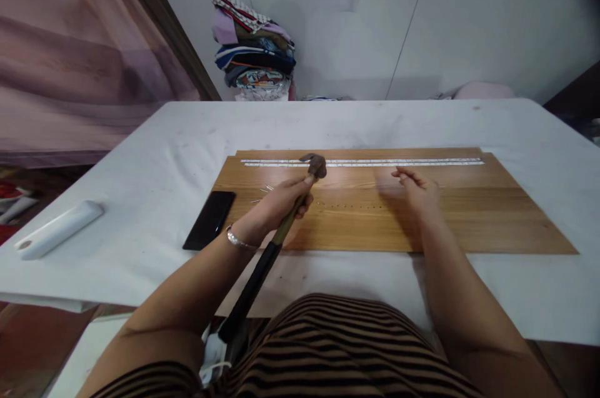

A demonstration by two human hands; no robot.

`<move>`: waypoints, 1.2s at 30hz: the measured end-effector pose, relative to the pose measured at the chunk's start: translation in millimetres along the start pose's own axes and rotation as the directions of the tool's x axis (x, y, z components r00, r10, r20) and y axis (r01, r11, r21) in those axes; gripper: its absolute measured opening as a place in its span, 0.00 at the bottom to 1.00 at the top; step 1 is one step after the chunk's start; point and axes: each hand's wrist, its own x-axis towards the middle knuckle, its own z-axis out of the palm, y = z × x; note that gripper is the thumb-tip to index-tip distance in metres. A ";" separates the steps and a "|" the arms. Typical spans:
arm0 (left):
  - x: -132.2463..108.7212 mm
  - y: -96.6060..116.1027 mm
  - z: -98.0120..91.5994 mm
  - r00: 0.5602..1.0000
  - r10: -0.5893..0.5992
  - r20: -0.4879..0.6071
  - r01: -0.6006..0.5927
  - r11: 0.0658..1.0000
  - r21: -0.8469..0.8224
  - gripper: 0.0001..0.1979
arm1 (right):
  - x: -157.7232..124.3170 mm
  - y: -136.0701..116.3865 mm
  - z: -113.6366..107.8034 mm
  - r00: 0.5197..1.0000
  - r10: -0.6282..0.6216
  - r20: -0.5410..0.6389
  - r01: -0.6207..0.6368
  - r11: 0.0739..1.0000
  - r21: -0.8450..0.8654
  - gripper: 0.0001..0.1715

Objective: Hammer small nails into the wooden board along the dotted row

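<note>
My left hand (pixel 281 201) is wrapped round the shaft of a hammer (pixel 315 166), close under its rusty head; the black grip end points back toward my lap. The head hovers over a long wooden board (pixel 492 217) on the white table. My right hand (pixel 419 189) rests on the board with fingers pinched together, and what they hold is too small to make out. A row of small nails (pixel 349 205) stands in the board between my hands. Loose thin nails (pixel 262 193) lie by the left hand. A metal ruler (pixel 422 162) runs along the board's far edge.
A black phone (pixel 210 219) lies left of the board. A white oblong case (pixel 59 229) sits near the table's left edge. A stack of folded cloths (pixel 255 48) stands against the back wall. The white table (pixel 351 123) extends beyond the board.
</note>
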 end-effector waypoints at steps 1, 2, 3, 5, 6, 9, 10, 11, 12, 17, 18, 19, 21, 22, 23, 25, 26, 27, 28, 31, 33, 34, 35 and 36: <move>3.7 7.5 1.0 1.000 0.023 -0.021 -0.023 1.000 -0.018 0.14 | -4.8 -9.3 3.5 0.998 0.013 0.055 -0.015 0.999 0.033 0.16; 8.3 15.3 2.5 0.998 0.052 -0.047 -0.053 0.998 -0.030 0.14 | -9.7 -19.3 7.9 0.993 0.027 0.112 -0.034 0.998 0.060 0.16; 13.8 23.1 4.7 0.994 0.085 -0.069 -0.089 0.995 -0.049 0.14 | -14.6 -30.2 13.0 0.981 0.035 0.188 -0.050 0.996 0.079 0.17; 26.9 38.4 11.5 0.986 0.145 -0.081 -0.154 0.982 -0.114 0.14 | -23.1 -54.2 24.9 0.933 0.026 0.358 -0.076 0.989 0.126 0.19; 33.9 45.4 16.5 0.980 0.179 -0.089 -0.191 0.971 -0.147 0.13 | -26.2 -66.8 31.0 0.904 0.017 0.426 -0.090 0.984 0.152 0.20; 50.9 60.8 38.1 0.957 0.256 -0.133 -0.283 0.924 -0.259 0.13 | -30.2 -102.7 46.4 0.845 -0.007 0.535 -0.154 0.954 0.257 0.28; 54.0 63.5 46.9 0.949 0.279 -0.145 -0.310 0.907 -0.284 0.14 | -29.9 -112.6 49.8 0.834 -0.020 0.552 -0.172 0.940 0.294 0.31; 55.4 64.9 55.8 0.943 0.302 -0.139 -0.331 0.894 -0.303 0.14 | -29.1 -120.9 52.1 0.817 -0.034 0.575 -0.191 0.926 0.326 0.33; 55.3 65.3 64.2 0.936 0.324 -0.136 -0.350 0.883 -0.312 0.14 | -27.8 -127.5 53.1 0.802 -0.037 0.596 -0.212 0.915 0.342 0.35; 41.9 60.9 83.1 0.907 0.416 -0.066 -0.421 0.889 -0.177 0.12 | -22.5 -141.1 42.2 0.816 0.019 0.578 -0.230 0.928 0.294 0.44; 39.3 59.9 81.4 0.902 0.431 -0.034 -0.432 0.893 -0.123 0.11 | -23.0 -141.6 38.9 0.820 0.025 0.571 -0.220 0.936 0.275 0.48; 37.3 58.4 78.6 0.899 0.439 0.003 -0.438 0.897 -0.067 0.10 | -24.3 -141.6 35.9 0.819 0.034 0.573 -0.214 0.945 0.249 0.50; 34.5 51.2 72.2 0.902 0.425 0.076 -0.429 0.902 0.042 0.10 | -29.4 -140.1 31.9 0.798 0.065 0.599 -0.211 0.961 0.177 0.46; 33.1 44.3 69.4 0.907 0.409 0.096 -0.417 0.904 0.092 0.11 | -33.0 -138.2 30.8 0.786 0.083 0.613 -0.211 0.967 0.140 0.39; 31.5 34.5 67.3 0.914 0.388 0.118 -0.403 0.904 0.142 0.12 | -37.2 -135.4 30.0 0.778 0.105 0.619 -0.217 0.970 0.109 0.33; 26.4 6.6 64.0 0.920 0.373 0.120 -0.391 0.886 0.249 0.15 | -46.5 -127.7 28.2 0.783 0.155 0.602 -0.237 0.970 0.060 0.22; 22.9 -10.4 62.2 0.916 0.387 0.102 -0.399 0.861 0.317 0.16 | -51.4 -123.1 26.7 0.790 0.170 0.589 -0.242 0.969 0.045 0.19; 19.1 -27.8 59.6 0.911 0.396 0.113 -0.407 0.824 0.396 0.17 | -56.3 -118.6 24.4 0.791 0.179 0.585 -0.242 0.970 0.029 0.17; 15.4 -44.5 55.6 0.911 0.392 0.129 -0.405 0.788 0.464 0.18 | -61.2 -114.4 21.6 0.792 0.180 0.583 -0.232 0.973 0.015 0.17; 10.6 -77.6 34.4 0.923 0.372 0.095 -0.359 0.746 0.561 0.20 | -75.8 -105.1 10.8 0.754 0.195 0.627 -0.215 0.976 -0.045 0.16; 16.7 -81.0 14.6 0.915 0.399 -0.063 -0.295 0.767 0.570 0.19 | -85.3 -101.2 4.9 0.723 0.227 0.653 -0.217 0.971 -0.097 0.16; 22.7 -78.2 4.6 0.908 0.398 -0.133 -0.257 0.778 0.573 0.19 | -89.7 -99.5 3.1 0.704 0.246 0.666 -0.217 0.968 -0.127 0.16; 30.2 -73.6 -4.4 0.896 0.398 -0.196 -0.218 0.780 0.587 0.18 | -93.8 -97.7 2.3 0.681 0.264 0.683 -0.219 0.964 -0.154 0.17; 38.6 -68.1 -11.9 0.889 0.396 -0.231 -0.189 0.775 0.603 0.18 | -97.4 -95.9 2.4 0.665 0.283 0.691 -0.225 0.958 -0.176 0.19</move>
